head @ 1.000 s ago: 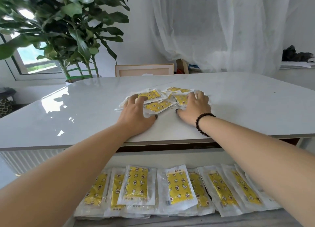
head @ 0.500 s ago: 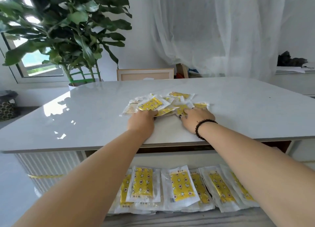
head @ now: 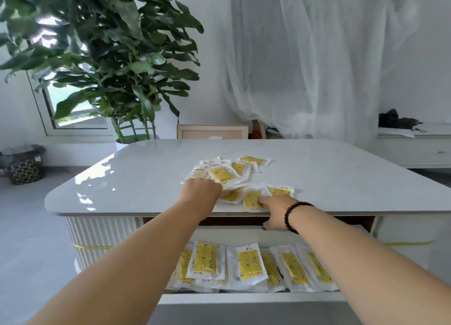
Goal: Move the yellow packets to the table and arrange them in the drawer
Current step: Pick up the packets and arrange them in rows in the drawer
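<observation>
White room behind: sheer curtain (head: 317, 63) across the back wall, big leafy plant (head: 105, 56) at the left by a window (head: 73, 109), framed panel (head: 212, 131) leaning past the far edge of the table, side cabinet (head: 415, 149) at the right with a dark bundle (head: 395, 120) on top, patterned basket (head: 24, 171) on the floor at the far left.

Head view, only one given. Glossy pale table (head: 146, 178) filling the middle, rounded corners, ribbed white base below. Loose pile of yellow packets (head: 227, 173) near the table's front edge, overlapping at mixed angles, a few more (head: 253, 200) spread lower right, right at the edge. Left hand (head: 200, 190) laid on the near side of the pile, fingers curled onto the packets; whether anything is actually pinched cannot be told, fingertips hidden under the knuckles. Right hand (head: 275, 210) at the table's front edge, forefinger stretched out and pressing on one of the lower packets, remaining fingers bent down over the edge, holding nothing. Black bead bracelet (head: 295, 214) on the right wrist.

Below the tabletop, open drawer (head: 244, 298) pulled out toward the camera. Row of packets in drawer (head: 249, 263) lying flat side by side, overlapping, partly hidden by both forearms.
</observation>
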The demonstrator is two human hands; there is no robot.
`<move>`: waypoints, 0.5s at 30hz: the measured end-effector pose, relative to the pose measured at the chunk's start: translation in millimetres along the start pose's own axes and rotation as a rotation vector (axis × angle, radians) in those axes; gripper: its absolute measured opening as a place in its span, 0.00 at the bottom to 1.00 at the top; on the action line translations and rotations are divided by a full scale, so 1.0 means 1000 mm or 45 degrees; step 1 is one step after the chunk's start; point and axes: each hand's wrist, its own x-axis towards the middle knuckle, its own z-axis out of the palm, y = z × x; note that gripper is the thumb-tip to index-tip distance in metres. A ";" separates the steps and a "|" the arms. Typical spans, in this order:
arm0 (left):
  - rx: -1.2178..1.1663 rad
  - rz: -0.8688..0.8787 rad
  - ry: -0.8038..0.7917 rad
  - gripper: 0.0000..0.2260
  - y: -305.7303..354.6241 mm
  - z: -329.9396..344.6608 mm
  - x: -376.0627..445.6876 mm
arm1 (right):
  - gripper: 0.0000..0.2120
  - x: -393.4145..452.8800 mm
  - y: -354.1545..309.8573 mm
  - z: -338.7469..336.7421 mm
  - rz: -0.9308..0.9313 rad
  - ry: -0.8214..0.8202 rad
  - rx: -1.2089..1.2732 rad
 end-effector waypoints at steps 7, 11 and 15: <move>-0.355 -0.242 -0.134 0.14 -0.014 0.006 -0.015 | 0.37 -0.007 -0.002 0.012 0.045 0.105 -0.029; -0.433 -0.264 -0.127 0.16 -0.023 0.021 -0.019 | 0.42 -0.007 -0.002 0.015 0.079 0.157 0.069; -0.432 -0.241 -0.165 0.20 -0.026 0.033 -0.018 | 0.33 0.002 0.013 0.024 0.058 0.126 0.072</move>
